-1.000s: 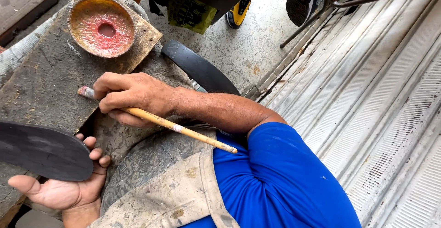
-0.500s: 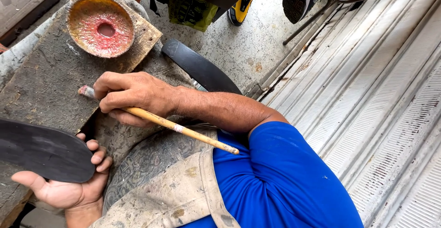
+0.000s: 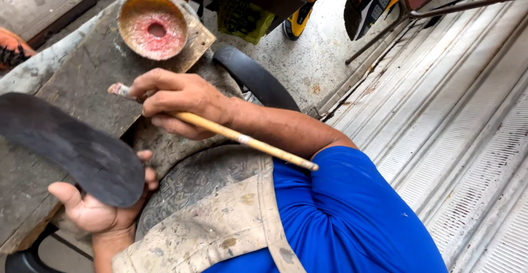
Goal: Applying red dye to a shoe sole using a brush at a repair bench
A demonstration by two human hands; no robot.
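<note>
The right hand (image 3: pixel 176 100) is closed around a wooden-handled brush (image 3: pixel 220 130), its pink-stained bristle tip hovering just above the worn board (image 3: pixel 82 80) and near the shallow round dish of reddish glue (image 3: pixel 153 26). The left hand (image 3: pixel 102 207) lies palm-up and cupped, fingers curled under the heel end of a black rubber shoe sole (image 3: pixel 66 146) that juts out unsupported to the left. With so little of the sole resting on that open palm it could tip or slide off — and a wet brush tip could smear the board.
</note>
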